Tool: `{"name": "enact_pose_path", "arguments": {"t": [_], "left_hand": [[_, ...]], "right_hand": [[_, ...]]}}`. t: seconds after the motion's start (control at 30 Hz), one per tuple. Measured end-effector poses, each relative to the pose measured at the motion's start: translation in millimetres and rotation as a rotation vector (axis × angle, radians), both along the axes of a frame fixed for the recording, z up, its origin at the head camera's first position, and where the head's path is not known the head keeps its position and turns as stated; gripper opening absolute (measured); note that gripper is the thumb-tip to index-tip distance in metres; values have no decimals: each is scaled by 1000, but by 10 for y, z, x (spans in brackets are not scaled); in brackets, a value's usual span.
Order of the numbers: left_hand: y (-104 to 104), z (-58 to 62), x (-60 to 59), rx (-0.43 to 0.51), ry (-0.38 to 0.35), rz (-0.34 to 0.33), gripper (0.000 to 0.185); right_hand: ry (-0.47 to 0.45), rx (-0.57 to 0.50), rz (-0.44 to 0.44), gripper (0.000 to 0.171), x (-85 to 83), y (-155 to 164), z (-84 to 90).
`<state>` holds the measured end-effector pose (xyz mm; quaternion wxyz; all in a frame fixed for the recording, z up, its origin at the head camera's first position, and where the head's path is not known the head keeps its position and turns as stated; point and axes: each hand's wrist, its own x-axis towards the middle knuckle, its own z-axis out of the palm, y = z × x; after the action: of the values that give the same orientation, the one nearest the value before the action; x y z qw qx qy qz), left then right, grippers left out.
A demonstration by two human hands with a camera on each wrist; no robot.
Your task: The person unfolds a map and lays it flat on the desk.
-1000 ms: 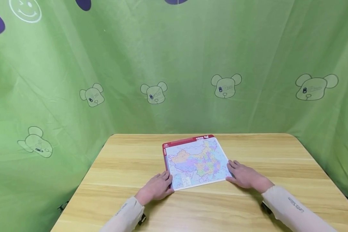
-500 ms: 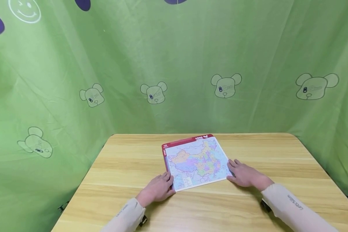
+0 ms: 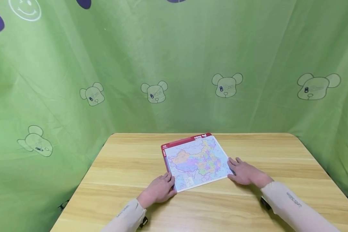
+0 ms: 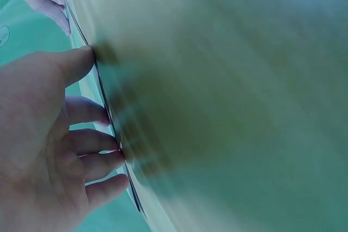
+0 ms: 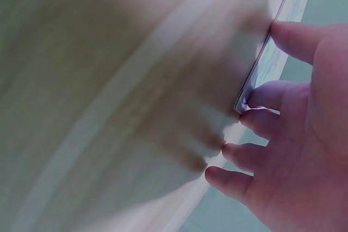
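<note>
A wooden table (image 3: 127,167) stands before a green curtain (image 3: 174,64). Both hands — left hand (image 3: 159,190), right hand (image 3: 245,173) — touch the map board (image 3: 195,161) edges with relaxed, loosely spread fingers; wrist views show fingertips (image 5: 255,97) at its thin rim.

Pale beige long sleeves (image 3: 290,201) with small dark lettering, black wrist straps, bare hands (image 3: 159,190).

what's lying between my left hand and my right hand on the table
The map board lies between them: the left hand touches its near left corner and the right hand its right edge. The head view shows this; nothing else sits on the wooden table between the hands.
</note>
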<state>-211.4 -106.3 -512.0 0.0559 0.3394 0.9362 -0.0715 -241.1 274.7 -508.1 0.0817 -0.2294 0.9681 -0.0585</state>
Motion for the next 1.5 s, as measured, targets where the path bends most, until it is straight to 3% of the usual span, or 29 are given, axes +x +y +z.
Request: {"name": "enact_pose_path", "arguments": {"t": [0.67,1.5], "left_hand": [[85,51,72,-34,84,-35,64],[151,3,156,-30,128,-57,60]], "right_hand": [[-44,4,-21,67,-73,11,14],[-70,1,-21,65,-133,70,5]]}}
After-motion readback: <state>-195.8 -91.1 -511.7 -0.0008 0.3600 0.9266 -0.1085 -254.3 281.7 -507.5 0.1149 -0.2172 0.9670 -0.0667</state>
